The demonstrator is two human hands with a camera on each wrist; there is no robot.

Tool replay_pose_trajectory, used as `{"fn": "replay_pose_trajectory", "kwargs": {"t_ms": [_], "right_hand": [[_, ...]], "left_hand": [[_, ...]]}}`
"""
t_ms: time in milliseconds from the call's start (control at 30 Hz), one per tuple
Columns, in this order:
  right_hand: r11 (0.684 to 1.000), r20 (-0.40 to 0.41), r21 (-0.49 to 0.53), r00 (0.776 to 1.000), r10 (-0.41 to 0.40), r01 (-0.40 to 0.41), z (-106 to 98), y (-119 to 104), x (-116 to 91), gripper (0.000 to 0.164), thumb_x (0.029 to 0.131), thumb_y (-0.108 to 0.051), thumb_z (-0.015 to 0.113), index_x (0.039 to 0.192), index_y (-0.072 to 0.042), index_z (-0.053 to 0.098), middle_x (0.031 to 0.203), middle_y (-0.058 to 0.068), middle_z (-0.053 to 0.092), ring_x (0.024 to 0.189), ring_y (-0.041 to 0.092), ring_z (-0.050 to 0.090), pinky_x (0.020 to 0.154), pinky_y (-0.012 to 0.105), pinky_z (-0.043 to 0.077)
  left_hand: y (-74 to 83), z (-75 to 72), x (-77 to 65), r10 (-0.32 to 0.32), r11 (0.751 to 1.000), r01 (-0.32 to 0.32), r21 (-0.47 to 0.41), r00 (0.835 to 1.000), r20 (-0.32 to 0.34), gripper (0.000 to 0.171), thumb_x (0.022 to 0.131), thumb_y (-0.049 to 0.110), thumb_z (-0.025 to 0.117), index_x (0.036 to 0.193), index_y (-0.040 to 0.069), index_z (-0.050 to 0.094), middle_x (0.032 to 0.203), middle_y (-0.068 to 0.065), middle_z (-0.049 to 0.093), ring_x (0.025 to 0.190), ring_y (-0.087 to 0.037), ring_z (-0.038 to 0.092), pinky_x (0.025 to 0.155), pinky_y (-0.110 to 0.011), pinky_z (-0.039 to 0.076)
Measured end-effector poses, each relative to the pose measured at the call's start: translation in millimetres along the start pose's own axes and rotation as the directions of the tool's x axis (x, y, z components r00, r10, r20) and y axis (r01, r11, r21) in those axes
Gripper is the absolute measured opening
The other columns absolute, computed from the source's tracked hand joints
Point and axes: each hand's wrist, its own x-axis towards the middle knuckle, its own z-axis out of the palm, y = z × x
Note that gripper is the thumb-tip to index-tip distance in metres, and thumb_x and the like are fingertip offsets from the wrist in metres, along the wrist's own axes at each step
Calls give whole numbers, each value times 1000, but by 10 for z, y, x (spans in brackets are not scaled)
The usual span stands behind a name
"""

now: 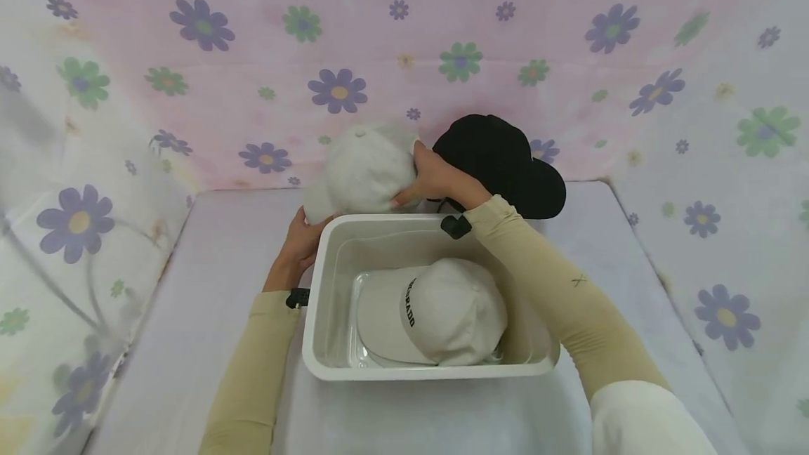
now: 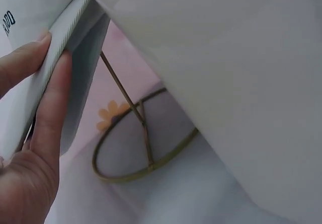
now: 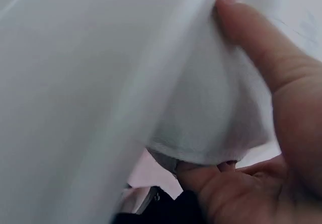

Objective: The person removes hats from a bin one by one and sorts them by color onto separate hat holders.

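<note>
A white cap [image 1: 369, 167] is beyond the far edge of a white plastic bin [image 1: 436, 373], between my two hands. My left hand [image 1: 301, 239] pinches its brim [image 2: 63, 48], thumb on one face and fingers on the other, as the left wrist view shows. At the opposite side, my right hand [image 1: 440, 177] grips the crown's lower edge [image 3: 206, 153], its thumb outside the fabric and fingers beneath. Another off-white cap [image 1: 464, 307] with dark lettering lies inside the bin, brim toward the left.
Close to my right hand, a black cap [image 1: 487, 160] sits at the back with its brim to the right. A thin brass-coloured wire stand [image 2: 146, 133] with a ring base shows behind the bin. Flower-patterned cloth [image 1: 379, 34] borders the back and sides of the white table [image 1: 208, 265].
</note>
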Motion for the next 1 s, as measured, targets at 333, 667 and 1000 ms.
{"fn": "replay_pose_trajectory", "kwargs": {"t_ms": [333,667,1000], "right_hand": [[998,10,59,999,34,-34,-48,-10,-53,93,88,-43,79,150,0,25,144,17,39,126,25,45,105,40,42],[998,-2,54,999,34,-34,-3,19,6,89,85,-40,82,144,1,30,136,17,45,118,26,48,98,39,44],[1000,-4,15,1000,25,-25,56,18,34,104,82,-36,86,154,0,20,149,19,40,132,28,46,109,41,42]], "left_hand": [[127,26,144,15,983,-29,-179,997,-81,60,102,24,62,151,9,31,125,3,49,115,-12,54,91,-22,52],[133,-2,174,-49,947,56,-317,998,30,22,104,22,58,121,16,47,119,4,52,110,-9,53,90,-19,50],[123,-19,128,-101,913,146,-380,985,137,24,105,28,57,122,16,46,116,3,51,102,-9,55,84,-21,51]]}}
